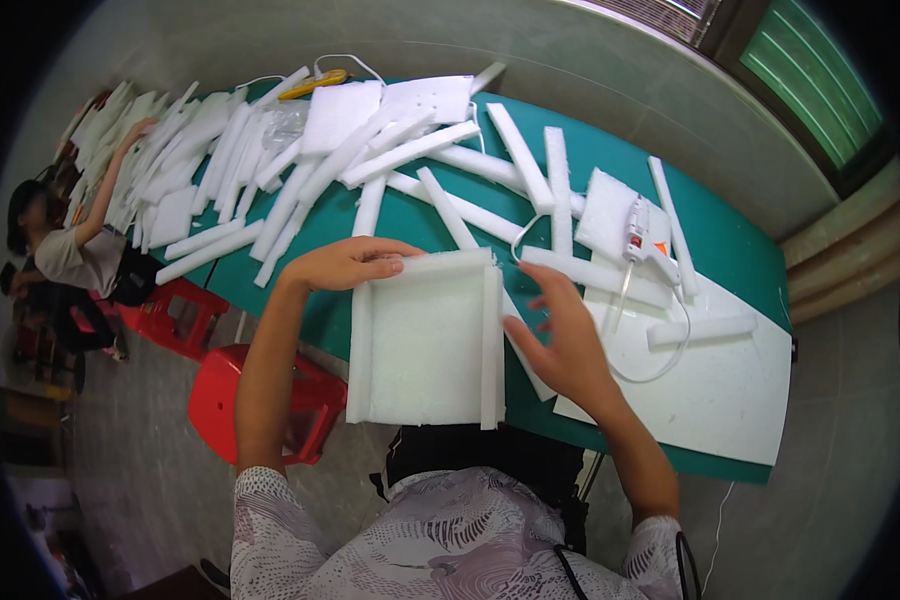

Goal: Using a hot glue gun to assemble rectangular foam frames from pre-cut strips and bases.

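A square, shallow white foam tray (426, 345) sits in front of me at the table's near edge. It has a flat base with raised strips along its left, far and right sides; its near side has no strip. My left hand (345, 265) grips the far left corner, thumb laid along the far strip. Just off the tray's right strip, my right hand (562, 335) is open, fingers apart and slightly blurred. A white glue gun (636, 235) with an orange part lies beyond it, on a square foam piece (605, 212).
Loose foam strips (410, 155) are heaped over the green table (720, 190). At right is a white board (710, 390), crossed by a cable. A yellow tool (313, 84) lies at the back. Red stools (225, 400) stand left; another person (80, 240) reaches into the foam.
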Action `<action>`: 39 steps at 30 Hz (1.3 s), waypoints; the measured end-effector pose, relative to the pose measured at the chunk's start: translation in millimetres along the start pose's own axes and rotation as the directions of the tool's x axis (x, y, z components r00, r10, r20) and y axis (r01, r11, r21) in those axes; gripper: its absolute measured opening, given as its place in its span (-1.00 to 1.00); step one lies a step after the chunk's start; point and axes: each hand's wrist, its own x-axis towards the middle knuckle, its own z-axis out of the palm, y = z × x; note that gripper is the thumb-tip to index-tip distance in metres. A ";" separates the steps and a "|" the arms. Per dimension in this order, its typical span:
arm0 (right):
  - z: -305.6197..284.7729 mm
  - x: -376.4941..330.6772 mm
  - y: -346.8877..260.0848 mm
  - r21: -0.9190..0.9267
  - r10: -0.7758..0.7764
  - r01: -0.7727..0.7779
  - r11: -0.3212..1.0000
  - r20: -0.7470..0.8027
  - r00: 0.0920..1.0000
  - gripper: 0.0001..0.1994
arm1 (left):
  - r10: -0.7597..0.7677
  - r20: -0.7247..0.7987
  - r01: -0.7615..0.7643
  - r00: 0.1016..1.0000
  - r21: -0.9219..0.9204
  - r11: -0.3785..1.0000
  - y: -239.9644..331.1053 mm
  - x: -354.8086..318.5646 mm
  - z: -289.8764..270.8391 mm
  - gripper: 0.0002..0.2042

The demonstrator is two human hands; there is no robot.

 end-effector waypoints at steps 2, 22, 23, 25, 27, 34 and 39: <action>16.3 15.7 2.6 -0.080 -0.009 0.009 0.997 0.000 1.000 -0.42 | -0.032 -0.003 0.032 0.999 -0.001 0.999 2.6 2.5 0.0 -0.59; 26.6 39.1 4.7 0.010 0.210 -0.213 0.977 0.134 0.968 -0.49 | 0.098 0.075 -0.100 0.992 0.023 0.995 -16.7 6.7 -4.6 -0.55; 26.7 39.6 5.0 -0.011 0.211 -0.211 0.977 0.132 0.969 -0.49 | 0.095 0.074 -0.097 0.993 0.025 0.995 -17.6 6.9 -4.5 -0.55; 28.9 39.8 6.0 -0.031 0.212 -0.210 0.977 0.132 0.968 -0.50 | 0.097 0.075 -0.098 0.993 0.018 0.995 -19.6 7.0 -3.8 -0.55; 31.8 38.9 6.8 -0.030 0.164 -0.162 0.986 0.062 0.985 -0.53 | 0.100 0.077 -0.102 0.992 0.013 0.995 -20.4 6.9 -3.9 -0.55; 34.1 37.5 9.5 -0.038 0.170 -0.168 0.985 0.053 0.984 -0.54 | 0.115 0.091 -0.116 0.989 0.004 0.993 -23.0 6.1 -4.8 -0.56; 33.7 37.7 9.0 -0.058 0.171 -0.167 0.984 0.063 0.983 -0.56 | 0.103 0.114 -0.102 0.988 -0.007 0.995 -19.0 6.2 -5.0 -0.58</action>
